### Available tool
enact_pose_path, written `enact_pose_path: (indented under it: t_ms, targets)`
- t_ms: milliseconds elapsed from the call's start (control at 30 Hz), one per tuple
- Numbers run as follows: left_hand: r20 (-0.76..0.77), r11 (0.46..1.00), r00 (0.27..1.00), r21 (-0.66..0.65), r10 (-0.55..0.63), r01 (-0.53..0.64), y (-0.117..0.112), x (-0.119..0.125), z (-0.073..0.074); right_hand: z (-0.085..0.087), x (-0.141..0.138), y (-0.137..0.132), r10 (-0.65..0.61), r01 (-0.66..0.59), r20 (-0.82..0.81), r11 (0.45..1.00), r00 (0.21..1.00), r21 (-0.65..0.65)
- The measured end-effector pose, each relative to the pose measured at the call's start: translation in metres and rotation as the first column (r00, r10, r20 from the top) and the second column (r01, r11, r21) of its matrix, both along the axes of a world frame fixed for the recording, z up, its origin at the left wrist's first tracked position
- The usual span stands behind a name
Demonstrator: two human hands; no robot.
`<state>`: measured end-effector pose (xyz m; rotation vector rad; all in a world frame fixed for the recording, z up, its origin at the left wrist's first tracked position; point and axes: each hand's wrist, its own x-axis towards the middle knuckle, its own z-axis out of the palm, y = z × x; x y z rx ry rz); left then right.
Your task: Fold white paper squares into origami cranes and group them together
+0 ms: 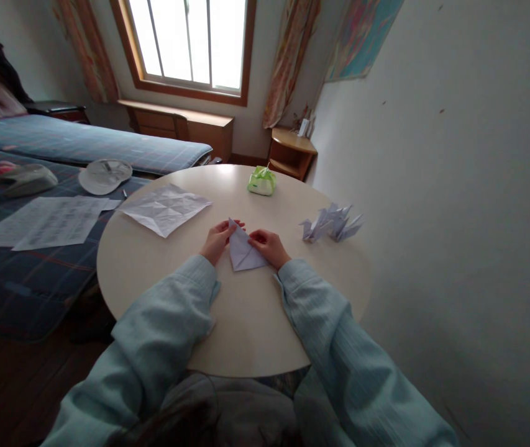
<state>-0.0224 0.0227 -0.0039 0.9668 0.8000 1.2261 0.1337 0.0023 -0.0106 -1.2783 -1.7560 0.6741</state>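
A folded piece of pale paper (242, 253), pointed at the top, lies on the round cream table (246, 323) in front of me. My left hand (217, 239) pinches its upper left edge near the tip. My right hand (269, 245) is closed on its right edge. Both forearms in light blue sleeves rest on the tabletop.
A creased, unfolded white sheet (166, 208) lies at the table's back left. Several folded paper cranes (332, 225) sit at the right, near the wall. A green tissue pack (261, 181) is at the far edge. A bed (22, 248) with printed papers (50, 220) stands to the left.
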Motion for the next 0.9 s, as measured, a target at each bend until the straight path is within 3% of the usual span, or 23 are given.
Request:
enact_pose_path:
  t_ms: [233,367,467,533,600,667,900]
  targets:
    - [0.005,0.990,0.991,0.031,0.134,-0.135,0.003,-0.002,-0.001,0.003,-0.002,-0.004,0.034,-0.035,0.057,0.999,0.998,0.014]
    - [-0.005,0.989,0.991,0.063,0.135,-0.134,0.005,-0.004,-0.002,0.005,-0.003,-0.006,0.001,-0.004,0.085,0.999,0.996,0.038]
    - [-0.059,0.995,0.996,0.088,0.061,-0.055,0.004,-0.003,-0.002,0.007,-0.003,-0.006,-0.091,0.083,0.096,0.993,0.991,0.087]
    - [-0.141,0.994,0.988,0.085,-0.061,0.073,0.002,-0.002,-0.002,0.008,-0.001,-0.004,-0.171,0.163,0.057,0.979,0.984,0.122]
    - [-0.236,0.976,0.955,0.075,-0.181,0.203,-0.001,0.000,-0.003,0.009,0.001,-0.003,-0.248,0.246,-0.006,0.958,0.969,0.146]
    - [-0.322,0.963,0.921,0.082,-0.218,0.257,-0.003,0.002,-0.004,0.009,0.003,-0.002,-0.306,0.312,-0.060,0.937,0.950,0.156]
    - [-0.449,0.971,0.893,0.198,-0.030,0.132,0.000,0.004,-0.011,0.008,0.004,-0.002,-0.313,0.327,-0.143,0.941,0.939,0.088]
